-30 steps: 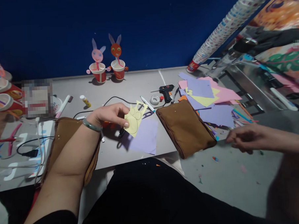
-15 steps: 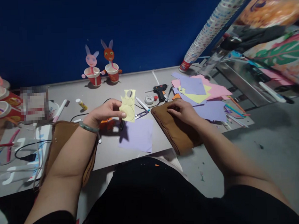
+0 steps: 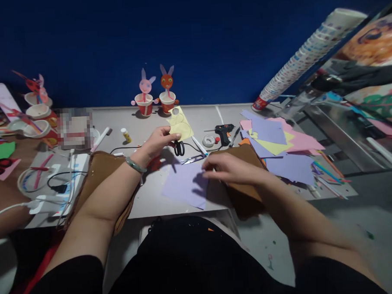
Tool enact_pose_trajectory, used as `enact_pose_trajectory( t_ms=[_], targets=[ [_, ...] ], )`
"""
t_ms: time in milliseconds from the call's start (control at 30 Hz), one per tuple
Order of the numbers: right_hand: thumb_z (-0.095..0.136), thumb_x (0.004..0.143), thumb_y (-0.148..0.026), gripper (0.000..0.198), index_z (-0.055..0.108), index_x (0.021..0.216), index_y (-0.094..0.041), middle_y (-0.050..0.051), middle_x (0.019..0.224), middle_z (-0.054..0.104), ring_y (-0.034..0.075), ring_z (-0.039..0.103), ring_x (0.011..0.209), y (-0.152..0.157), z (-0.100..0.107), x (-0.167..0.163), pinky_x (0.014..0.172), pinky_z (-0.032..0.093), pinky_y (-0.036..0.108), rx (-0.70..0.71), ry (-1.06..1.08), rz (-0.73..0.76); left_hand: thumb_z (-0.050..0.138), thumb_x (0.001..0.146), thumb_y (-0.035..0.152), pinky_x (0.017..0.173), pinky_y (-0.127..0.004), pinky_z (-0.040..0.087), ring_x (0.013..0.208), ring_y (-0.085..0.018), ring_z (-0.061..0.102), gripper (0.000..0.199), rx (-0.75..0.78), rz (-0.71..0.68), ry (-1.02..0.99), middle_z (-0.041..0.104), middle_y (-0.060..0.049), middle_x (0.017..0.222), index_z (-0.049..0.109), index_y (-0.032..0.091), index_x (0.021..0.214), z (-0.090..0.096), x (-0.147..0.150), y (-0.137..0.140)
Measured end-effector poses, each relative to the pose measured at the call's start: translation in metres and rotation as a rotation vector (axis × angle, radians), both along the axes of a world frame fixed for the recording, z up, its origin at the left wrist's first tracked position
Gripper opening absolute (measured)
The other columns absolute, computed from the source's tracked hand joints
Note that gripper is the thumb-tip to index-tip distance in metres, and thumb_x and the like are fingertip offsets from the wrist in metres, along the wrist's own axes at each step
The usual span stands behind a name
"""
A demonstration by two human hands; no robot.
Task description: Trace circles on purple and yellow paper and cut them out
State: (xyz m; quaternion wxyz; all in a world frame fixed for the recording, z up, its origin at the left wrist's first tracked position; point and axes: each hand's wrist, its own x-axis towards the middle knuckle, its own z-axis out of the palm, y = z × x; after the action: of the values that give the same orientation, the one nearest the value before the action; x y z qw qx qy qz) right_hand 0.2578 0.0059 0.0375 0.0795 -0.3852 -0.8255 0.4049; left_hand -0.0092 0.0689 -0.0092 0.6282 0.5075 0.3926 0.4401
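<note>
Pinched between the thumb and fingers of my left hand (image 3: 160, 142) is a piece of yellow paper (image 3: 181, 126) with outlined circles and a round hole near its top. Black loops like scissor handles (image 3: 179, 148) show just under those fingers; whether they are held cannot be made out. My right hand (image 3: 227, 168) has nothing in it, its fingers loosely bent and apart, over the right edge of a purple sheet (image 3: 185, 188) and a brown cloth pad (image 3: 243, 197). A small metal-bladed tool (image 3: 193, 159) lies beyond the purple sheet, beside a white marker (image 3: 200, 145).
A glue gun (image 3: 225, 132), a tape roll (image 3: 208, 141) and a glue stick (image 3: 125, 135) lie on the table. Two rabbit-headed paper cups (image 3: 145, 108) stand by the wall. Coloured paper (image 3: 291, 169) and a tall, leaning cup stack (image 3: 302, 62) are at right, a power strip (image 3: 72, 182) at left.
The view has swung left. My right hand has moved left off the brown pad toward the purple sheet. My left hand, still holding the yellow paper, has shifted slightly away from me.
</note>
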Motion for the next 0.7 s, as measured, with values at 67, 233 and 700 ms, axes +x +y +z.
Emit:
enact_pose_trajectory(
  t_ms=[67,233,700],
  targets=[
    [0.068,0.09,-0.04,0.019,0.072,0.088,-0.022,0.007,0.092,0.075,0.019,0.065,0.084,0.026,-0.021,-0.028,0.077,0.05,0.033,0.026,0.09,-0.213,0.09,0.061,0.045,0.061,-0.023,0.052,0.069,-0.012,0.062,0.044,0.011,0.031,-0.035,0.07,-0.003,0.08,0.073,0.012,0.086,0.001,0.0,-0.001],
    [0.074,0.085,-0.048,0.029,0.067,0.084,-0.02,0.001,0.077,0.069,0.014,0.063,0.071,0.068,-0.059,-0.082,0.07,0.052,0.027,-0.486,0.457,-0.431,0.091,0.061,0.047,0.06,-0.023,0.052,0.066,-0.011,0.063,0.047,0.015,0.124,-0.106,0.069,-0.002,0.075,0.071,0.013,0.085,-0.003,-0.003,0.005],
    [0.094,0.058,-0.048,0.044,0.066,0.073,-0.018,-0.003,0.071,0.066,0.008,0.057,0.059,0.07,-0.09,-0.092,0.059,0.048,0.024,-0.707,0.866,-0.507,0.089,0.062,0.043,0.066,-0.024,0.052,0.068,-0.013,0.065,0.038,0.1,0.187,-0.036,0.069,-0.002,0.073,0.069,0.013,0.073,-0.006,0.005,0.001]
  ],
)
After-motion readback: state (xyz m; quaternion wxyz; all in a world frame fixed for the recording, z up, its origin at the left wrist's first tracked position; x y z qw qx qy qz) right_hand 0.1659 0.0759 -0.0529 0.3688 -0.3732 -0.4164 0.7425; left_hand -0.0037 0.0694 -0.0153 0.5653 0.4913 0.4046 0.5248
